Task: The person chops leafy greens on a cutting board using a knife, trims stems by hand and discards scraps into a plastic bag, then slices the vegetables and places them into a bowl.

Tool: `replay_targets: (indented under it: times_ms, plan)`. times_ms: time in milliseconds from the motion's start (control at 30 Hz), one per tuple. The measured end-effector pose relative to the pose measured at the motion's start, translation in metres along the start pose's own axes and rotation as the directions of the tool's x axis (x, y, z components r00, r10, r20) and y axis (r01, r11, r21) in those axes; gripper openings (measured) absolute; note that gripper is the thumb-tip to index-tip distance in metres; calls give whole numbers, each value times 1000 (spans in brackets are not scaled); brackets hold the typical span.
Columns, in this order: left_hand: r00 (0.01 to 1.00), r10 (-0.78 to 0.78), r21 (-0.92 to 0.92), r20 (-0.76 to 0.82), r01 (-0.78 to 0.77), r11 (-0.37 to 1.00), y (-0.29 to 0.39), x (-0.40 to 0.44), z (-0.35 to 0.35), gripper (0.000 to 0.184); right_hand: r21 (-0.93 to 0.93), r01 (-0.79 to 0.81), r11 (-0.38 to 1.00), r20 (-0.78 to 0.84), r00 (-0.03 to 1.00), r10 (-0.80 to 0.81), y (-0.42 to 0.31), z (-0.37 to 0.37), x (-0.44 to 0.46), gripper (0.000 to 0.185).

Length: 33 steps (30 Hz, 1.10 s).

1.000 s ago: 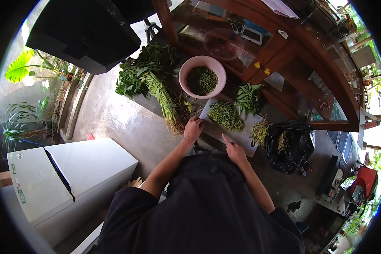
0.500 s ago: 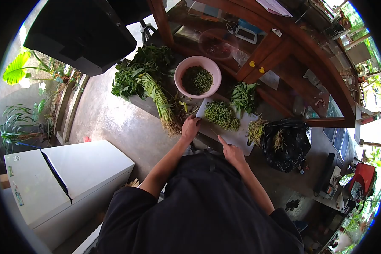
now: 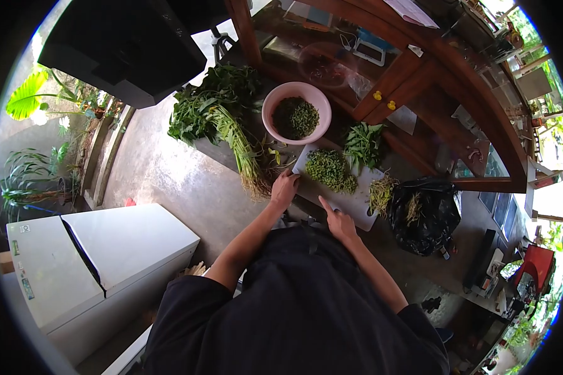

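My left hand (image 3: pixel 285 189) is closed at the near left edge of the white cutting board (image 3: pixel 355 205), its fingertips pressed together; what they hold is too small to make out. My right hand (image 3: pixel 339 223) grips a knife over the board's near side, forefinger stretched along it; the blade hardly shows. Chopped green stems (image 3: pixel 330 170) lie heaped on the board beyond both hands. A leafy green bunch (image 3: pixel 364 145) rests at its far edge, and a clump of pale root ends (image 3: pixel 381 193) lies at its right end.
A pink basin (image 3: pixel 323 128) of chopped greens stands behind the board. Long-stemmed greens (image 3: pixel 239 147) lie to the left. Right of the board sits a black plastic bag (image 3: pixel 424 228). A wooden cabinet (image 3: pixel 381 112) rises behind; a white refrigerator (image 3: pixel 131 240) stands at left.
My right hand has shifted slightly left and the knife blade shows less. My left hand stays at the board's edge. The whole view has moved slightly.
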State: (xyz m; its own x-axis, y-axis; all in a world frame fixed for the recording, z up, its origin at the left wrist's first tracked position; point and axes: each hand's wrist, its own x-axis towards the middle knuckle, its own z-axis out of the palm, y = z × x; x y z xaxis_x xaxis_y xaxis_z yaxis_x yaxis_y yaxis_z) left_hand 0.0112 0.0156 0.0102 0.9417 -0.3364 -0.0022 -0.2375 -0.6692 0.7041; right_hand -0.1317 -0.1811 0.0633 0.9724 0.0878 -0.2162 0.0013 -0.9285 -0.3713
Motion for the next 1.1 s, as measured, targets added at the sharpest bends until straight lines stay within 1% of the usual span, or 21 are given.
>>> replay_targets:
  times_ms: [33,100,133,200,233,300,333,400,467,533,633,733,800,900,1100]
  plan:
    - [1000,12,-11,-14,-12,1000,1,0,-1,18,3,-3,1000,-2,1000,3,3,5,0,77]
    - [999,34,6,-22,-34,999,2,2,-1,18,104,36,994,-20,999,-34,12,8,1,76]
    - [998,50,21,-32,-49,999,1,2,-1,17,105,37,994,-22,999,-35,15,8,-2,76]
    - [998,46,29,-31,-45,999,1,2,-2,16,59,19,998,30,999,-20,18,6,-11,75]
    - [999,43,34,-30,-41,999,1,2,-1,15,59,15,998,29,999,-17,18,5,-13,75]
    - [999,43,12,-19,-43,999,0,2,0,16,77,-31,997,106,994,23,18,3,-15,73]
    - [999,41,-8,-12,-41,999,-1,2,-1,17,77,-33,996,106,994,25,17,3,-13,73]
    - [998,65,2,-7,-65,998,-3,2,-1,18,152,13,988,8,1000,-15,13,4,-5,71]
    - [996,89,15,-1,-89,996,-5,1,-2,19,149,19,989,-3,1000,-19,8,5,-1,70]
    - [994,113,-17,14,-113,994,-5,2,-3,20,144,24,989,-18,1000,-22,9,7,1,69]
    - [993,122,-16,7,-122,992,-5,1,-3,20,148,20,989,4,1000,-21,12,6,-4,69]
    - [992,127,0,14,-127,992,-6,1,-2,20,144,24,989,-29,999,-20,13,-1,-10,69]
    - [991,134,-7,18,-134,991,-8,3,0,19,145,-24,989,-12,1000,26,11,-8,-11,68]
    - [989,145,4,26,-146,989,-11,5,4,19,116,-51,992,14,999,50,5,-19,-11,68]
    - [988,149,25,34,-150,988,-11,6,3,20,46,-51,998,51,998,49,-2,-32,-15,69]
